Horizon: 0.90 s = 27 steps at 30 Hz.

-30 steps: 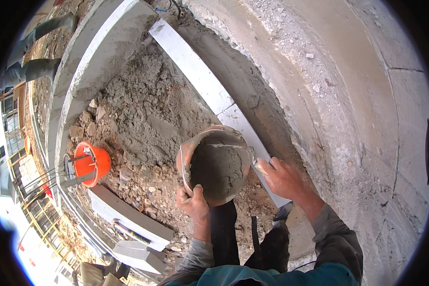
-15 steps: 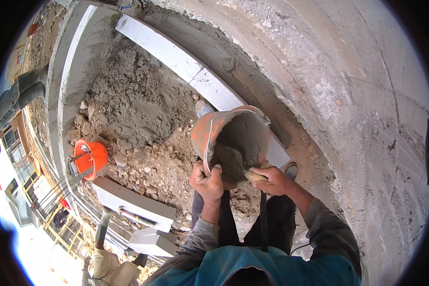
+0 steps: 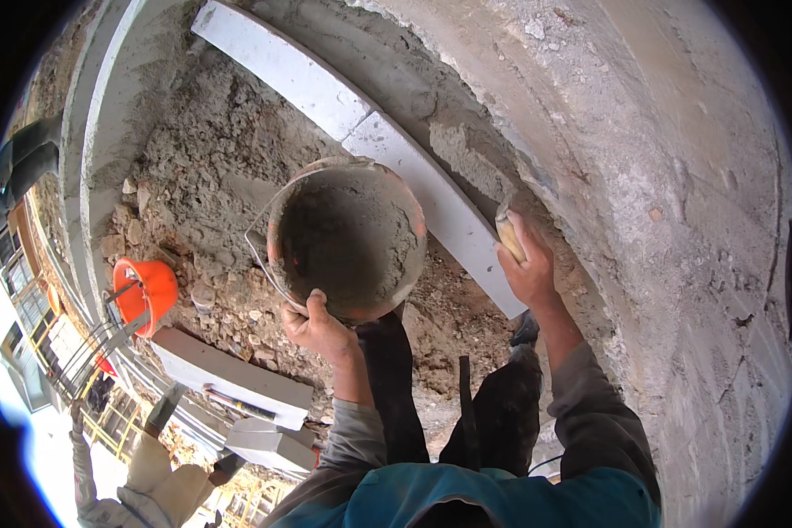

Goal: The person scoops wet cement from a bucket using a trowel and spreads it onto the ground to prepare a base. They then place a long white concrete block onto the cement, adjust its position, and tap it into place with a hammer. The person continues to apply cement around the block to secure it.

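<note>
My left hand [image 3: 326,333] is closed on the near rim of a mortar-smeared orange bucket [image 3: 348,312], thumb over the edge. Grey wet mortar [image 3: 343,238] coats the bucket's inside, and its wire handle hangs at the left. In my right hand [image 3: 531,268] is a trowel [image 3: 509,239], gripped by its wooden handle. The trowel's grey blade reaches away over the strip between the white kerb stones [image 3: 414,172] and the rough concrete wall [image 3: 625,158]; blade and mortar are hard to tell apart there.
An orange bucket [image 3: 154,290] with metal bars beside it stands at the left. Loose kerb blocks [image 3: 229,370] lie near left. Rubble and rough mortar [image 3: 211,158] cover the ground. Another person [image 3: 163,480] is at the lower left, with a further person's leg [image 3: 26,163] at the left edge.
My right hand has lifted the trowel out of the bucket and carried it right, past the kerb. The bucket has shifted left and tipped more upright, with my left hand still on it.
</note>
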Each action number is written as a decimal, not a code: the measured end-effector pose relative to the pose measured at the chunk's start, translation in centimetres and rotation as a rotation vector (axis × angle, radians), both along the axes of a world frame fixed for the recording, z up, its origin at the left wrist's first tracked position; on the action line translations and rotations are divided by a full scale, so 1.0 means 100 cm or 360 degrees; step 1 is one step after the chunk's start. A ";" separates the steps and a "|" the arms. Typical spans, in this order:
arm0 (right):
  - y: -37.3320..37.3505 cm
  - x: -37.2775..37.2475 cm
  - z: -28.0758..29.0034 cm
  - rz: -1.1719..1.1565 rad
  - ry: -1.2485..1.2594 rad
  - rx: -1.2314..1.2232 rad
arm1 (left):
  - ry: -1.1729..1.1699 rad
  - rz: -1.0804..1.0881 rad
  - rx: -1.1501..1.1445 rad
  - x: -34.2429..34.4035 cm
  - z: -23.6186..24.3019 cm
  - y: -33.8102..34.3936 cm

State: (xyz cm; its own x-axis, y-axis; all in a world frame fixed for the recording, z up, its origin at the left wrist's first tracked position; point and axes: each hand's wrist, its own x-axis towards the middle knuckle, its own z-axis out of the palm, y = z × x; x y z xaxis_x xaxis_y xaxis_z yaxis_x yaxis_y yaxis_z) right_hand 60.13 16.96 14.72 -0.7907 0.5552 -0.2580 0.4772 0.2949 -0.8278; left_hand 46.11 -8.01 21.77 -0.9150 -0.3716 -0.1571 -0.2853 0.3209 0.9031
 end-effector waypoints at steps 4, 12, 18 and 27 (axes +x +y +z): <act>0.025 -0.034 -0.126 -0.0034 -0.0525 0.0052 | 0.0014 0.0260 0.0067 -0.016 -0.014 -0.010; 0.038 0.027 -0.224 0.0180 -0.0695 0.0259 | -0.0163 0.0286 -0.0069 -0.033 -0.036 -0.049; 0.041 -0.007 -0.286 0.0088 -0.0617 -0.0037 | -0.0281 0.0310 0.0094 -0.050 -0.031 -0.044; 0.017 -0.137 -0.358 0.0068 -0.0276 -0.0183 | -0.0385 0.0288 0.0157 -0.069 -0.030 -0.043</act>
